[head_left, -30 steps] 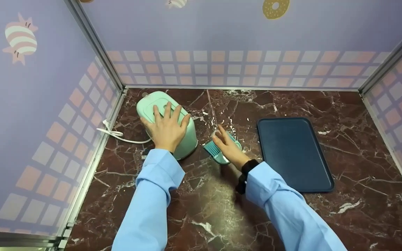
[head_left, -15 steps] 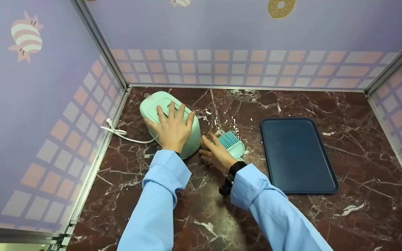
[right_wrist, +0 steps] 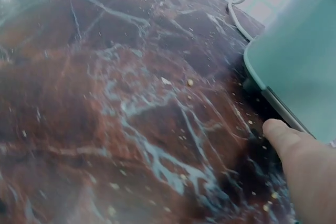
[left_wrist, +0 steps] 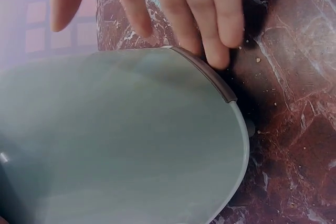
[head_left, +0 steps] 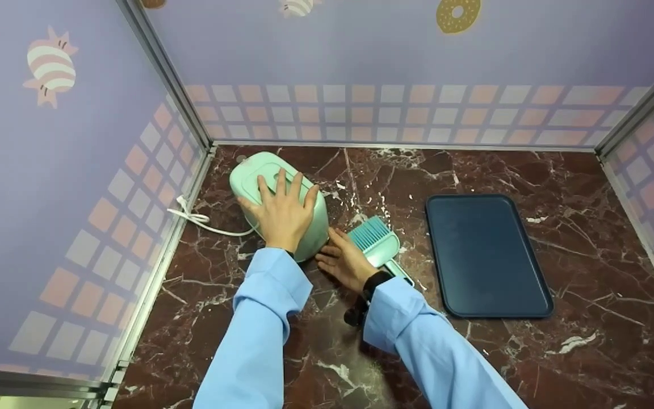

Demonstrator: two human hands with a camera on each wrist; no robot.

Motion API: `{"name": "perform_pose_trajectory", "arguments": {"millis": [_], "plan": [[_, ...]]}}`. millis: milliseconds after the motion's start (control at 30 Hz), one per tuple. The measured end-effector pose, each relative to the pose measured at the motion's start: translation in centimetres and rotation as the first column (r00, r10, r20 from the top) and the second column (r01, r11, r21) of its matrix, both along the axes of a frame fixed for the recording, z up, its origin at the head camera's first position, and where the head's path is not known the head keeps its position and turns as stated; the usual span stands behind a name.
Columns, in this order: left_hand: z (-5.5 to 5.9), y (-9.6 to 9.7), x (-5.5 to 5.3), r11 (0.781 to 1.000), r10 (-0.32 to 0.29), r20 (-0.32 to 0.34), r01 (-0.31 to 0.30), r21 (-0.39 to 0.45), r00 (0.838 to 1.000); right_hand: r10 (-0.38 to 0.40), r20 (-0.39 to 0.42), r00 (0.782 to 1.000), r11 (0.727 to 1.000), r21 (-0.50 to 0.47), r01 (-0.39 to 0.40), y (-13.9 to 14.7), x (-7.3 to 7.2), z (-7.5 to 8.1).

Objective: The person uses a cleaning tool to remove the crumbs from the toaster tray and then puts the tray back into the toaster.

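Observation:
A mint-green toaster point(head_left: 311, 230) with a rounded lid and a white cord stands at the left of the counter. My left hand point(head_left: 284, 218) rests flat on its lid, fingers spread. My right hand point(head_left: 345, 262) is low at its near right end, fingers straight. In the left wrist view, right-hand fingertips point(left_wrist: 216, 59) are right at a dark strip point(left_wrist: 210, 74) along the toaster's base edge; the right wrist view also shows a fingertip point(right_wrist: 275, 129) beside this strip. A mint-green dustpan with a teal-bristled brush point(head_left: 373, 241) lies just beyond the right hand.
A dark blue tray point(head_left: 489, 255) lies to the right on the marbled counter point(head_left: 594, 255). White crumbs point(head_left: 382, 199) are scattered behind the brush. The cord point(head_left: 191, 216) lies coiled near the left wall, and patterned panels point(head_left: 361, 57) enclose the back and sides.
My right hand has moved left and down from over the brush to the toaster's base, uncovering the brush. The left hand stays on the lid.

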State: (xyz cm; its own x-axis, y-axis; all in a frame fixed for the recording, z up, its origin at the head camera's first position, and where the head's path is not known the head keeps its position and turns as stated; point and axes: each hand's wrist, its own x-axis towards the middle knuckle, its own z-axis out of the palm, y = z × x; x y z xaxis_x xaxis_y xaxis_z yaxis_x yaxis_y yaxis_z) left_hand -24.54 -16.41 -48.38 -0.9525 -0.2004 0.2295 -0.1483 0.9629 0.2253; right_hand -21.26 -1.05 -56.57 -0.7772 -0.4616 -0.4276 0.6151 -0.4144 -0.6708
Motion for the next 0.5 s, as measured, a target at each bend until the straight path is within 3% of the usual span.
{"name": "perform_pose_trajectory", "arguments": {"millis": [267, 500], "plan": [[0.03, -0.12, 0.06, 1.000, 0.004, 0.020, -0.004, 0.006, 1.000, -0.007, 0.056, 0.998, 0.993, -0.117, 0.014, -0.95, 0.69, -0.56], [0.41, 0.11, 0.03, 1.000, -0.006, 0.064, 0.007, -0.023, 0.998, -0.023, 0.053, 0.998, 0.994, -0.109, 0.029, -0.73, 0.46, -0.67]]}}
